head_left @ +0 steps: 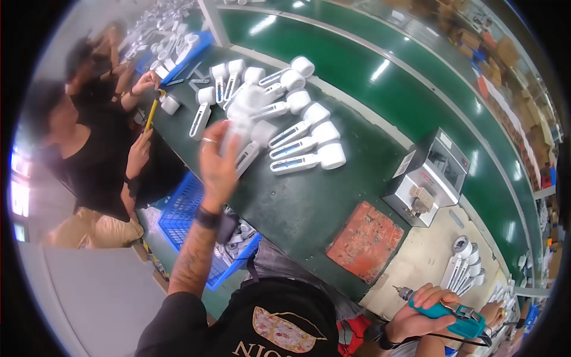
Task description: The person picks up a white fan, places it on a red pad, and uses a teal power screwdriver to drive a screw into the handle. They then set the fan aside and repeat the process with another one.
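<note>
My left hand (217, 169), wearing a ring and a dark wristband, reaches over the green table and grips a white round-headed device (242, 113); motion blurs the device and the fingertips. Around it lie several similar white devices (297, 162), each with a slotted handle and a round head. At the lower right, my right hand (425, 312) is wrapped round a teal electric screwdriver (455, 318), its bit pointing left toward the table.
A red worn board (366, 241) lies by a silver machine (428, 178). More white devices (464, 262) stand at the right. A blue crate (178, 214) holds parts beside the table. On the left, a co-worker (89, 143) handles a yellow tool (152, 113). A green conveyor (339, 53) runs behind.
</note>
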A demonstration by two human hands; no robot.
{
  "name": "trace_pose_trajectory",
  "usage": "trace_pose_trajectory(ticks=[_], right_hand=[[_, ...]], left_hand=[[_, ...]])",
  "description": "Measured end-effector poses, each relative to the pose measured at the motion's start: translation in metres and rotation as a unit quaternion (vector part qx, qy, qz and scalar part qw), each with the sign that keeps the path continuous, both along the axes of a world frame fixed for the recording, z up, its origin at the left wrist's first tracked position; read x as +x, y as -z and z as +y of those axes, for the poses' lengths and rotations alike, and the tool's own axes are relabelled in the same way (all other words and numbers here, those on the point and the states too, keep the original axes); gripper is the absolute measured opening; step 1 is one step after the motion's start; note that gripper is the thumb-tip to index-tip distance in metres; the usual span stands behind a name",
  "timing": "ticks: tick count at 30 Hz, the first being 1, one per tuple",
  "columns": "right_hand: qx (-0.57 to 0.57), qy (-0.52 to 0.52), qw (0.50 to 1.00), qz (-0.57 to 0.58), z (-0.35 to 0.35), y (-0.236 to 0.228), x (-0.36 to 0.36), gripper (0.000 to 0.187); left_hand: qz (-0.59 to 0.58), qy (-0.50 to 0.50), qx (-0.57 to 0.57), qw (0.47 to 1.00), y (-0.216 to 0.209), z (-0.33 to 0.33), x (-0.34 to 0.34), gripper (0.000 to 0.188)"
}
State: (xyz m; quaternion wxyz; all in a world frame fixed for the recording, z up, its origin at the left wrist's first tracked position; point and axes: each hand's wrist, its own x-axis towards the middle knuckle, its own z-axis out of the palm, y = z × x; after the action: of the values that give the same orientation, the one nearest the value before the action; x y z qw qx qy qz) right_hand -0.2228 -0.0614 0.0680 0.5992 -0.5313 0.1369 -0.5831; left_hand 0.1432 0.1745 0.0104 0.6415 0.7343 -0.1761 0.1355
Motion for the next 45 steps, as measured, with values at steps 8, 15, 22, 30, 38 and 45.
trace_pose_trajectory(ticks=[8, 15, 22, 30, 38, 45], right_hand=[[0.073, 0.035, 0.997, -0.019, 0.001, 0.014, -0.01, 0.054], [0.082, 0.067, 0.991, 0.077, 0.01, 0.03, -0.018, 0.06], [0.087, 0.035, 0.985, 0.146, 0.018, 0.032, -0.06, 0.064], [0.092, 0.023, 0.986, 0.139, 0.03, 0.032, -0.082, 0.062], [0.08, 0.028, 0.981, 0.173, 0.028, 0.039, -0.088, 0.065], [0.09, 0.058, 0.977, 0.182, 0.015, 0.044, -0.08, 0.063]], left_hand=[[-0.148, -0.194, 0.371, 0.896, 0.069, 0.133, 0.166, 0.037], [-0.244, -0.043, 0.282, 0.927, -0.054, -0.007, 0.023, 0.037], [-0.074, 0.621, 0.147, 0.766, -0.066, -0.23, -0.192, 0.022], [-0.002, 0.576, 0.312, 0.756, -0.001, -0.387, -0.327, 0.054], [-0.001, 0.511, 0.304, 0.804, 0.028, -0.397, -0.337, 0.054], [-0.078, 0.539, 0.238, 0.804, 0.0, -0.337, -0.279, 0.034]])
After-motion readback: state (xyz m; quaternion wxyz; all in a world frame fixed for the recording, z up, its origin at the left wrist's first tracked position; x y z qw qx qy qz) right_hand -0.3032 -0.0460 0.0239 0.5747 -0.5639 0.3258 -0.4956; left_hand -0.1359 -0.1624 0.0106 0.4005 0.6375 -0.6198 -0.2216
